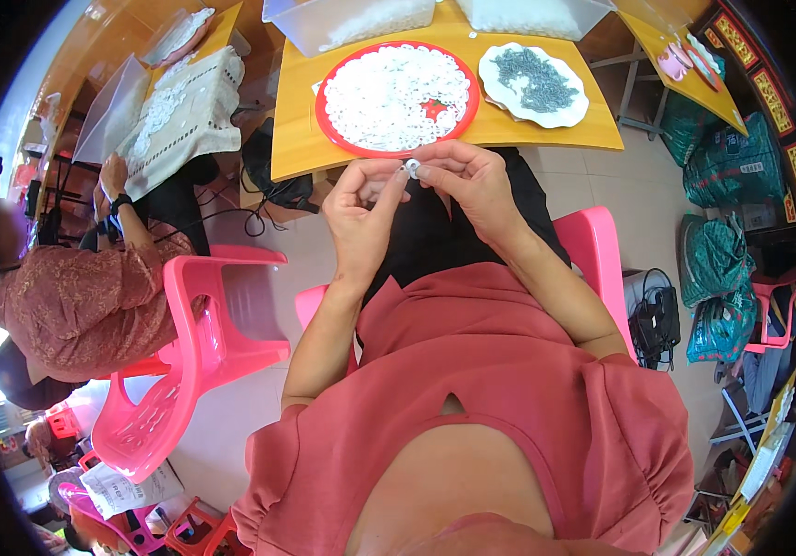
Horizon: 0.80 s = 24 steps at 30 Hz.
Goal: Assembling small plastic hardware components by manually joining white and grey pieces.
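Observation:
Between my two hands, just off the table's near edge, is a small white ring-shaped piece [412, 166]. My left hand [364, 196] pinches toward it with thumb and forefinger, and something dark and tiny shows at those fingertips. From the other side, my right hand [474, 185] grips the white piece between thumb and index finger. Straight ahead, a red round tray [328, 125] holds a heap of many white ring-like pieces, with a bare patch of its patterned bottom showing. To its right, a white scalloped plate [572, 113] carries a pile of small dark grey pieces.
The yellow table [296, 153] bears two clear plastic bins [301, 23] of white pieces at the back. On the left, another person [92, 287] sits on a pink chair [189, 324] by a cloth-covered table. Green bundles [718, 287] stand along the right wall.

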Motion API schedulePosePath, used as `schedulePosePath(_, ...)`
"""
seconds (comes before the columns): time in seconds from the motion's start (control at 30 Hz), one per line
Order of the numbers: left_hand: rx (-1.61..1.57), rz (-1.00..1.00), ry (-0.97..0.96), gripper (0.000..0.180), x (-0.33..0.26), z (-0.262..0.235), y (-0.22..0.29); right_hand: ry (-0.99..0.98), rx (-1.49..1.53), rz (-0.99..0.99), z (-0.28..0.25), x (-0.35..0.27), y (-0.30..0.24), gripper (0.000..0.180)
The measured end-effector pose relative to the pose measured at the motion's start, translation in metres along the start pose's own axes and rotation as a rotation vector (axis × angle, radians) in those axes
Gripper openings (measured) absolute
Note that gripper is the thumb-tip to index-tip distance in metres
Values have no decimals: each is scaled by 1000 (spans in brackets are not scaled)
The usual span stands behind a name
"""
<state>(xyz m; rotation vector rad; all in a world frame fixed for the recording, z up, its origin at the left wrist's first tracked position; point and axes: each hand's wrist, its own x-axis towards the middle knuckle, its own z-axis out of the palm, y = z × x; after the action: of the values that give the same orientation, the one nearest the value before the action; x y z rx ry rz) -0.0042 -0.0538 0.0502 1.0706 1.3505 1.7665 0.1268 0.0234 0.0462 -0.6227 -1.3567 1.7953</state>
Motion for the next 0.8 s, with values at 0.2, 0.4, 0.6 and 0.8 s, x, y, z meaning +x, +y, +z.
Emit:
schedulePosePath(0.2,215,59,37,8,-2,1,0,2,-88,-72,1,0,6,19)
schedulePosePath(0.4,527,287,66,11,-5,6,7,9,-194,-113,4,-2,3,17)
schedulePosePath(0.6,520,252,92,14,-4,6,5,26,-261,-132,5,-2,8,20)
schedulePosePath(0.8,280,99,54,17,-2,2,0,-5,-112,-120,2,0,8,23)
